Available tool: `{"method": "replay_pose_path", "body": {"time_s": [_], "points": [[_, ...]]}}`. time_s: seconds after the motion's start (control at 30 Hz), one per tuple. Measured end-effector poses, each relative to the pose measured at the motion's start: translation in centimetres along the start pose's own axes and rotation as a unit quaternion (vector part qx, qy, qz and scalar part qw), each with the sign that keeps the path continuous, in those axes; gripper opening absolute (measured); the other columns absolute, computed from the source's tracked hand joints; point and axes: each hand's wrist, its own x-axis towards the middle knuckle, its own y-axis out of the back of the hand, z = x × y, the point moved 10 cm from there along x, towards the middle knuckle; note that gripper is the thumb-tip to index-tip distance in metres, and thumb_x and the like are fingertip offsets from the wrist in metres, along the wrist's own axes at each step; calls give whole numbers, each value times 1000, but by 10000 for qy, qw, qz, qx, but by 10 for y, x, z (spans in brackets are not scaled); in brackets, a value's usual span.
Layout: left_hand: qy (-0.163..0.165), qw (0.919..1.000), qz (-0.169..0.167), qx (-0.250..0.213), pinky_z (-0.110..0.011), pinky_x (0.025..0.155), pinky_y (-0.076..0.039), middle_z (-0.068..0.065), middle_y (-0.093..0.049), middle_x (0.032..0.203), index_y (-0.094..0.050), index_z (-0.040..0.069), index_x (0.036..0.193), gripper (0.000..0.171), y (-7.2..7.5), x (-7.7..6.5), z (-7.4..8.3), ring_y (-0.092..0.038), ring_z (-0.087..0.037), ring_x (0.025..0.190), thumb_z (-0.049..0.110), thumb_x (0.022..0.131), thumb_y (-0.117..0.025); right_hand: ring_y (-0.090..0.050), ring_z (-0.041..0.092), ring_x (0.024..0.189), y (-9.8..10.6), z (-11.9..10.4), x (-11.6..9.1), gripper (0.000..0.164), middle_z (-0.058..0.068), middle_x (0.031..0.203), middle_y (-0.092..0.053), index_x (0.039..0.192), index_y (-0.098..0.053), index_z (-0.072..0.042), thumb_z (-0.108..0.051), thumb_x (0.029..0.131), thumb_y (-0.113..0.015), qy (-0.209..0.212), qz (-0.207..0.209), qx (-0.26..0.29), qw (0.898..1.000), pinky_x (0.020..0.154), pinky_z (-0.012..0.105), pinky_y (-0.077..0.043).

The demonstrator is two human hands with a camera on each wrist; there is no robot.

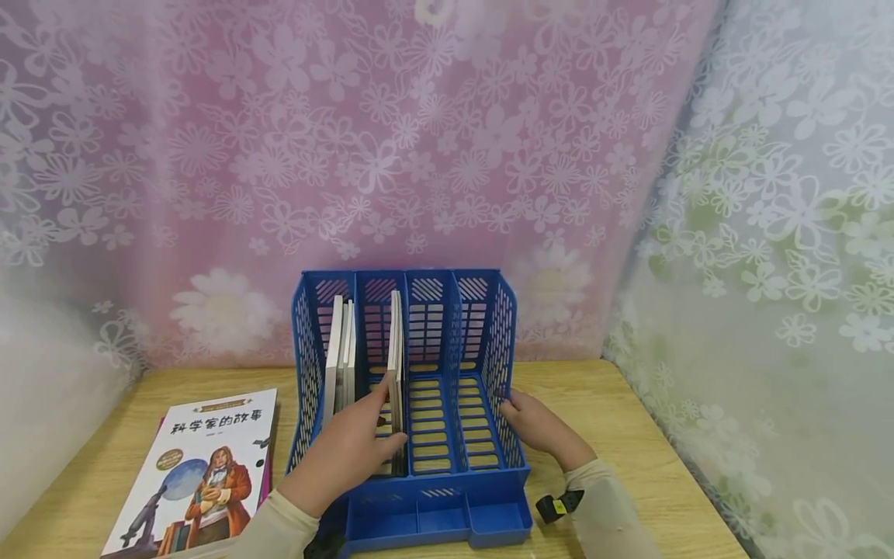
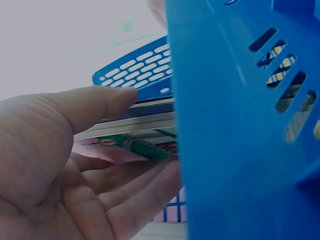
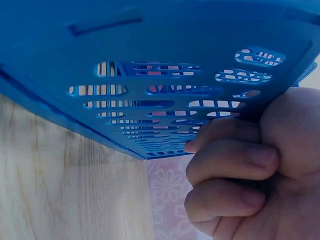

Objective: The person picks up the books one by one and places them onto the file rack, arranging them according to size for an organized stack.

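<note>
A blue plastic desk file rack [image 1: 405,487] with upright dividers stands on the table. My left hand [image 1: 349,450] reaches into its second compartment from the left and holds a few thin books [image 1: 396,330] standing against the divider. In the left wrist view, the thumb [image 2: 117,100] lies on one side of these books [image 2: 135,121] and the fingers on the other; the rack's front hides their near ends. Over at the rack's right side wall [image 1: 504,341], my right hand [image 1: 538,423] grips the wall, its fingers [image 3: 235,160] curled in the right wrist view.
Several books [image 1: 337,357] stand in the leftmost compartment. Left of the rack, a white-covered book [image 1: 202,466] with a figure in a red coat lies on the wooden table [image 1: 594,388], over something magenta. A pink flowered curtain [image 1: 419,155] hangs behind.
</note>
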Motion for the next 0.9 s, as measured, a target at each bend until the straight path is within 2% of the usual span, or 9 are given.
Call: {"method": "replay_pose_path", "body": {"time_s": [0.17, 0.23, 0.3, 0.4, 0.53, 0.63, 0.73, 0.83, 0.9], "points": [[38, 10000, 2, 28, -31, 61, -48, 5, -66, 100, -38, 14, 149, 69, 21, -12, -2, -64, -12, 77, 37, 90, -65, -51, 21, 92, 1, 1, 0, 43, 12, 125, -56, 143, -40, -2, -17, 104, -31, 17, 21, -44, 10000, 76, 40, -41], [53, 9999, 101, 70, -30, 67, -50, 9, -67, 100, -50, 17, 140, 55, 35, -18, -4, -64, -8, 87, 37, 91, -64, -51, 21, 87, 1, 1, 0, 42, 12, 112, -58, 142, -42, -1, -17, 104, -31, 31, -5, -54, 10000, 72, 38, -39], [123, 9998, 164, 19, -30, 67, -49, 13, -66, 93, -59, 21, 131, 41, 51, -26, -9, -63, -6, 81, 35, 93, -62, -51, 21, 86, 0, 1, 0, 41, 10, 107, -58, 140, -43, -1, -17, 104, -31, 53, -11, -52, 10000, 71, 38, -38], [278, 9992, 267, 134, -30, 60, -46, 15, -61, 81, -66, 25, 115, 27, 74, -35, -24, -56, -5, 69, 41, 95, -58, -52, 21, 88, 0, 2, 0, 41, 11, 112, -58, 140, -43, -1, -17, 104, -31, 73, -29, -49, 10000, 74, 38, -41], [525, 9971, 411, 357, -30, 57, -43, 9, -61, 80, -66, 22, 110, 32, 94, -43, -58, -53, -8, 64, 48, 96, -53, -52, 21, 95, -1, 0, -1, 42, 13, 129, -54, 142, -41, -2, -19, 105, -31, 74, -22, -24, 10000, 81, 41, -43], [796, 9954, 335, 421, -33, 60, -46, 4, -65, 89, -63, 15, 114, 37, 92, -45, -89, -57, -9, 67, 46, 96, -53, -52, 22, 97, -1, -1, -1, 43, 14, 132, -52, 144, -40, -2, -19, 105, -31, 102, -29, -66, 9999, 82, 42, -42], [1031, 9940, 55, 363, -38, 64, -48, -3, -65, 97, -61, 9, 119, 41, 77, -42, -116, -61, -14, 73, 43, 96, -55, -53, 21, 98, 0, -3, -1, 43, 13, 132, -52, 144, -40, -2, -18, 105, -31, 153, -5, -149, 9998, 81, 41, -42], [1135, 9929, -228, 289, -42, 67, -49, -3, -65, 95, -61, 7, 121, 42, 59, -38, -135, -62, -16, 78, 41, 95, -56, -53, 21, 88, 1, -1, -2, 44, 12, 119, -58, 144, -40, -1, -18, 104, -32, 107, 10, -171, 9998, 75, 40, -40], [1180, 9923, -351, 164, -42, 67, -50, -2, -65, 91, -62, 7, 121, 42, 49, -35, -142, -63, -16, 75, 39, 95, -57, -52, 19, 77, 0, 2, -1, 45, 10, 105, -59, 144, -40, 0, -19, 104, -32, 30, 5, -214, 9998, 71, 39, -41]]}}
